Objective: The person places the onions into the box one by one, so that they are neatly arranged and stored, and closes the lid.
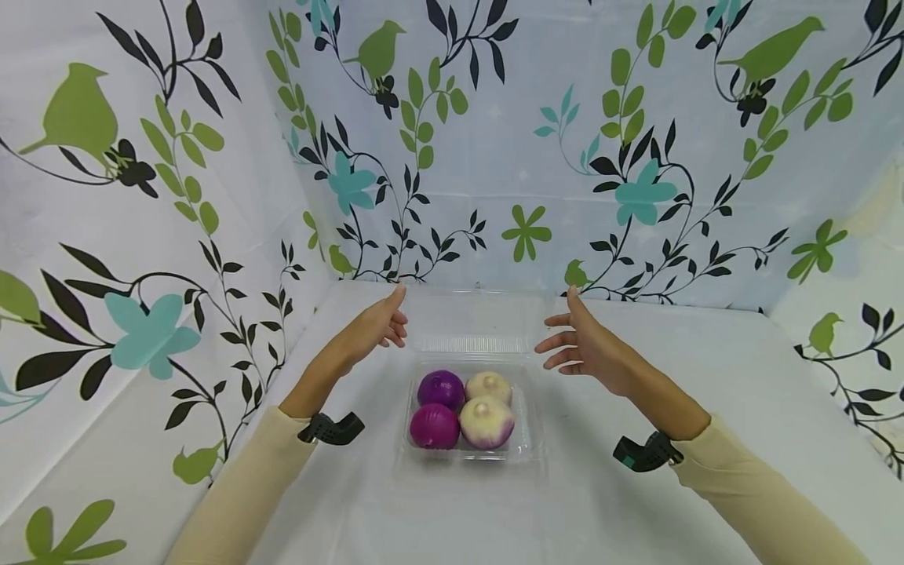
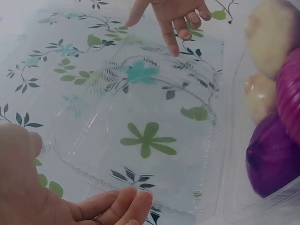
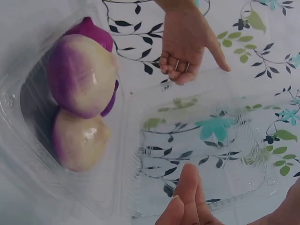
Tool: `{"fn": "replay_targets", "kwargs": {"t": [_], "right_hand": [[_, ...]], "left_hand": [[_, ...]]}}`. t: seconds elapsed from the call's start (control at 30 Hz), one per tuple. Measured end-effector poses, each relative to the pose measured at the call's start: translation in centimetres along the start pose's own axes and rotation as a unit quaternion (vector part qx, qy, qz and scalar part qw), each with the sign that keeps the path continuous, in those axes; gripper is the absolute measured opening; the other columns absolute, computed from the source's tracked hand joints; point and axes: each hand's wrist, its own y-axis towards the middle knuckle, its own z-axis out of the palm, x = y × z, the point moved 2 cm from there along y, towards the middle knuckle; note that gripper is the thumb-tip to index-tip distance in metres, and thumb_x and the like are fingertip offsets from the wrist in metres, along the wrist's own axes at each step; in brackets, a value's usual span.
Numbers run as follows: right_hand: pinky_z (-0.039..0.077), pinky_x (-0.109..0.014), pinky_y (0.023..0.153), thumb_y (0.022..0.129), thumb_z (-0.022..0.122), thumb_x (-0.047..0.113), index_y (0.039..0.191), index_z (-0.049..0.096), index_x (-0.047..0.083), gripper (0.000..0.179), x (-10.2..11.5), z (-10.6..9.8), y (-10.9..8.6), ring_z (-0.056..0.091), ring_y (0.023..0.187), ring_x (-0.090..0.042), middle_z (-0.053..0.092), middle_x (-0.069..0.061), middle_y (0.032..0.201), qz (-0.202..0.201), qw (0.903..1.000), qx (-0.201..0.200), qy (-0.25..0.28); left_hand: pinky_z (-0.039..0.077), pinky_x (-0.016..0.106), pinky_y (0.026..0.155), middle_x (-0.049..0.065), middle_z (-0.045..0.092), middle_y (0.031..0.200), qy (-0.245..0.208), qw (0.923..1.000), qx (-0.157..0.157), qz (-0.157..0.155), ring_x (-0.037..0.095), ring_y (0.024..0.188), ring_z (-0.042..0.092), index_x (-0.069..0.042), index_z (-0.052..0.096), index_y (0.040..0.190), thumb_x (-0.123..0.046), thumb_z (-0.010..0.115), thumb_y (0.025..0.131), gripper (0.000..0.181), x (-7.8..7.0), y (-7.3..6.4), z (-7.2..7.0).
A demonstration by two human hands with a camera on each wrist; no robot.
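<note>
A clear plastic hinged box (image 1: 524,443) stands on the white table with its lid (image 1: 472,322) swung back, away from the person. Inside sit a dark purple onion (image 1: 440,389), a magenta onion (image 1: 434,428) and two cream turnips with purple bottoms, the nearer turnip (image 1: 487,424) being the larger. My left hand (image 1: 370,328) hovers at the lid's left side, fingers loosely bent and holding nothing. Across from it, my right hand (image 1: 592,349) is at the lid's right side with its fingers spread, also holding nothing. Both palms face inward.
A white cloth (image 1: 508,157) printed with birds, leaves and flowers hangs behind the table (image 1: 671,353) and along both sides. Each wrist carries a black camera mount, one at the left wrist (image 1: 332,429) and one at the right wrist (image 1: 646,453).
</note>
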Motion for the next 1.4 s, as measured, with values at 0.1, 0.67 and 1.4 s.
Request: {"fn": "replay_targets", "kwargs": {"t": [0.1,0.67,1.4], "right_hand": [[0.053,-0.035,0.091,0.097,0.018,0.086,0.163,0.025,0.002,0.107,-0.4,0.5,-0.4,0.070,0.100,-0.022,0.066,-0.018,0.130,0.002,1.0000,0.002,0.002],[0.054,-0.032,0.085,0.108,0.035,0.066,0.137,0.047,-0.002,0.075,-3.1,1.6,-3.2,0.065,0.086,-0.019,0.062,-0.005,0.097,0.003,0.9991,0.027,0.033],[0.047,-0.033,0.070,0.111,0.051,0.032,0.114,0.059,0.000,0.033,-8.2,4.9,-2.6,0.055,0.076,-0.021,0.052,-0.004,0.079,-0.024,0.9984,-0.013,-0.049]], "left_hand": [[0.048,0.046,0.098,0.024,0.060,0.122,-0.010,0.9999,-0.002,0.004,0.035,0.107,0.068,0.010,0.050,0.135,-0.067,0.019,0.109,0.087,0.4,-0.9,0.4],[0.035,0.054,0.105,0.012,0.048,0.108,-0.027,0.9996,-0.010,-0.003,0.030,0.102,0.056,-0.001,0.043,0.120,-0.059,0.026,0.112,0.062,2.2,-5.3,2.9],[0.032,0.029,0.062,0.001,0.042,0.079,-0.001,0.9998,0.006,-0.016,0.016,0.069,0.035,-0.007,0.047,0.093,-0.022,0.039,0.113,0.026,5.7,-7.2,5.8]]}}
